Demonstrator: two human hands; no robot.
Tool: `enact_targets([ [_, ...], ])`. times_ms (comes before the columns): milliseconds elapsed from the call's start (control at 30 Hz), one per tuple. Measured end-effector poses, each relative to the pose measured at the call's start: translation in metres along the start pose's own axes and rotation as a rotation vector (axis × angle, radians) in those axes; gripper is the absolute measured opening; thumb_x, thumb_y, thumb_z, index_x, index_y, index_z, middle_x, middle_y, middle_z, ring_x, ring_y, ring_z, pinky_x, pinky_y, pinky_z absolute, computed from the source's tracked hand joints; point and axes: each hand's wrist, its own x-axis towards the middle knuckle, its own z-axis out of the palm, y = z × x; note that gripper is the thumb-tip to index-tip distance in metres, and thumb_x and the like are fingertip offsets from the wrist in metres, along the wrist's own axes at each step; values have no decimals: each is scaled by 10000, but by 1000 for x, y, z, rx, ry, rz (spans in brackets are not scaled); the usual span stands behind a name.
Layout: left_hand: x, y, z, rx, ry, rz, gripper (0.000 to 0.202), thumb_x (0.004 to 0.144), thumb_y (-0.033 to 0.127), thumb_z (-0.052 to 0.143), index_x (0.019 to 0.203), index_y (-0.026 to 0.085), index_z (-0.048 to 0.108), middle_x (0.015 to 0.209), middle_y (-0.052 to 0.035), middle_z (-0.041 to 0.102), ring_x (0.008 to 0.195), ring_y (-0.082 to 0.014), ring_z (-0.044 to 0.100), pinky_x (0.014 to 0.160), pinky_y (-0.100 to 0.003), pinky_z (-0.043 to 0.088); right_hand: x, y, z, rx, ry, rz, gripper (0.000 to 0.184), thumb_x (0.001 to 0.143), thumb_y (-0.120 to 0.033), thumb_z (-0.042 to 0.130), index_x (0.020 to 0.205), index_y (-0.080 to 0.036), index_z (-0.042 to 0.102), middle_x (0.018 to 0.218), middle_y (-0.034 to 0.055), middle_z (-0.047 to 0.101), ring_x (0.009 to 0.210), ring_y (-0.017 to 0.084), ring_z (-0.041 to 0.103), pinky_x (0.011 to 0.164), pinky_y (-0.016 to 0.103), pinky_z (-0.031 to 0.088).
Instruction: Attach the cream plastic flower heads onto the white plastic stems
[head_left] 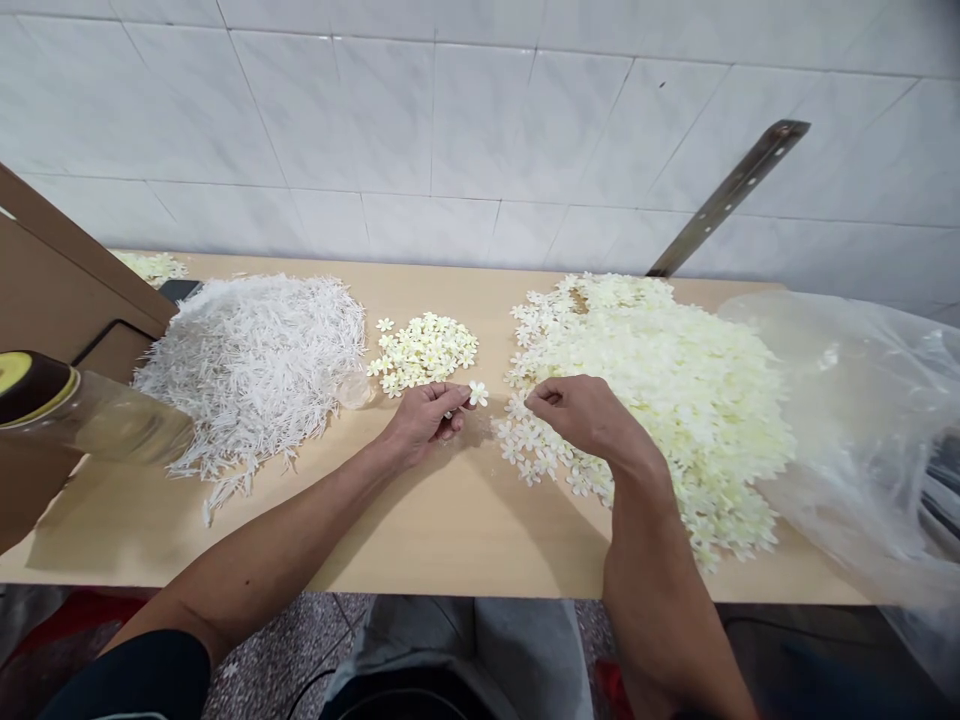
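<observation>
My left hand (429, 422) is closed, pinching a small pale yellow-white artificial flower (478, 394) between thumb and forefinger. Just beyond it lies a small heap of similar flowers (427, 350). My right hand (574, 412) hovers at the left edge of a large pile of loose flower heads (697, 400), its thumb and fingers pressed together. Whatever those fingertips may hold is too small to make out. To the left of my left hand is a mound of thin white stems (262, 350), with a small clear round dish (355, 389) at its right side.
A clear jar with a dark and yellow lid (37, 390) is at the left, beside a brown board (67, 260). Clear plastic sheeting (862, 400) covers the right end of the table (450, 545). A slotted metal bar (731, 195) leans on the tiled wall.
</observation>
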Motion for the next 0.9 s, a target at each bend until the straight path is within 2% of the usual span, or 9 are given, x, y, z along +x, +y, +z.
enact_targets([
  [67,-1,1,2,21,29,7,422,725,526,816,770,128,684,593,-2,571,464,-58,447,429,-207,273,-2,3,-1,-118,62,-44,238,838,-335,677,634,-214,699,630,17,697,587,185,630,586,307,436],
  [167,-2,1,4,59,70,18,411,733,516,812,751,126,683,577,-9,572,461,-65,450,418,-207,279,-2,-5,6,-125,176,-91,221,891,-367,657,741,-227,741,728,30,745,633,194,649,638,321,450],
  [267,-1,-1,5,108,111,29,400,754,515,794,749,130,686,541,-7,564,428,-70,435,410,-213,291,-1,-22,26,-16,210,-180,181,896,-397,679,920,-235,755,877,44,767,694,191,668,685,314,482],
  [400,0,-3,5,175,184,70,372,774,497,779,751,138,687,533,-6,571,410,-74,434,414,-218,315,-1,-36,56,26,214,-244,185,910,-373,679,988,-217,742,942,66,756,764,188,687,741,309,503],
  [500,-2,-2,7,183,177,89,378,779,505,774,754,137,693,532,-7,573,412,-74,437,418,-219,316,-1,-36,68,23,240,-221,167,923,-353,664,963,-216,750,946,72,763,807,201,700,775,321,510],
  [633,-6,3,10,114,119,75,419,756,542,786,776,132,700,523,-2,563,417,-71,436,415,-220,289,0,-35,68,58,237,-169,167,912,-369,673,905,-232,768,897,54,776,813,210,709,789,334,518],
  [733,-6,3,8,45,58,35,437,748,549,794,802,125,701,528,3,554,416,-63,424,408,-219,255,1,-35,64,164,202,-92,179,878,-395,701,836,-235,768,813,34,770,748,202,704,723,328,542],
  [900,2,-2,0,-67,1,-18,439,713,524,835,774,124,664,550,16,545,417,-41,391,405,-214,222,3,-38,61,501,104,73,260,806,-447,753,812,-188,739,681,26,721,569,167,662,537,289,573],
])
